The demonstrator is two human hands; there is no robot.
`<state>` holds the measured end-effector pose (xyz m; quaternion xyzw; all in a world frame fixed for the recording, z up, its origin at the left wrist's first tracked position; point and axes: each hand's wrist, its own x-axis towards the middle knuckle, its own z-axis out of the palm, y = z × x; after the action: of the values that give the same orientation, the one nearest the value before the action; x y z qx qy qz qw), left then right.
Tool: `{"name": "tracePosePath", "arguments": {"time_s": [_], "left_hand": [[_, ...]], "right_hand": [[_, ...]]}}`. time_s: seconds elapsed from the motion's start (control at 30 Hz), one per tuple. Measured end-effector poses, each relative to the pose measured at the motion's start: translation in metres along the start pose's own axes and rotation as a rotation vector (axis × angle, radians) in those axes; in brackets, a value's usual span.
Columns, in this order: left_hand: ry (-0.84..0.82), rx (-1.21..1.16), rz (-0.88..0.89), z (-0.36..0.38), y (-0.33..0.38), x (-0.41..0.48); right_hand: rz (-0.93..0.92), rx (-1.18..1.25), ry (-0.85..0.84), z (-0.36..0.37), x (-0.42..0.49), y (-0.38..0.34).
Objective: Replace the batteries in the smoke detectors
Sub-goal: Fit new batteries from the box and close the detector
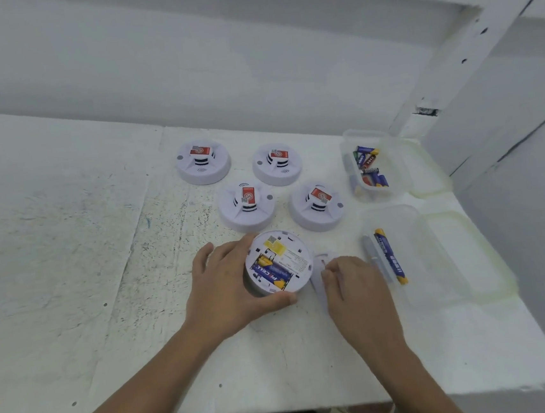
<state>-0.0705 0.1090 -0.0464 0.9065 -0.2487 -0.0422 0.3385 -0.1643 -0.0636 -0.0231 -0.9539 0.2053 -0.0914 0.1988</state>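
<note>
Head view: left hand cups the upturned detector toward the tabletop's near edge, batteries showing, its cover lying just right, where the right hand curls onto it.

A scuffed white table fills the lower two thirds of the frame. At its centre sit four white smoke detectors, sensor side up. Below them lies a fifth detector, back up, with a white cover plate just right of it. At the right edge stand an upper clear box and a lower clear box, each with a lid beside it
</note>
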Motion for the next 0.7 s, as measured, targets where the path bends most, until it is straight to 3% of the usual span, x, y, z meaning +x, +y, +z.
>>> {"name": "tracePosePath", "arguments": {"time_s": [0.13,0.27,0.53,0.7], "left_hand": [[-0.014,0.018,-0.012,0.001,-0.001,0.001],[-0.025,0.002,-0.019,0.001,-0.002,0.0],[-0.023,-0.019,-0.004,-0.001,0.001,0.0],[-0.04,-0.018,0.005,-0.001,-0.001,-0.001]], "right_hand": [[0.0,-0.148,-0.035,0.004,-0.02,-0.001],[0.057,-0.066,-0.026,0.006,-0.029,0.003],[0.399,0.609,-0.033,-0.01,-0.016,0.003],[0.383,0.967,-0.143,-0.019,0.005,-0.009]]}}
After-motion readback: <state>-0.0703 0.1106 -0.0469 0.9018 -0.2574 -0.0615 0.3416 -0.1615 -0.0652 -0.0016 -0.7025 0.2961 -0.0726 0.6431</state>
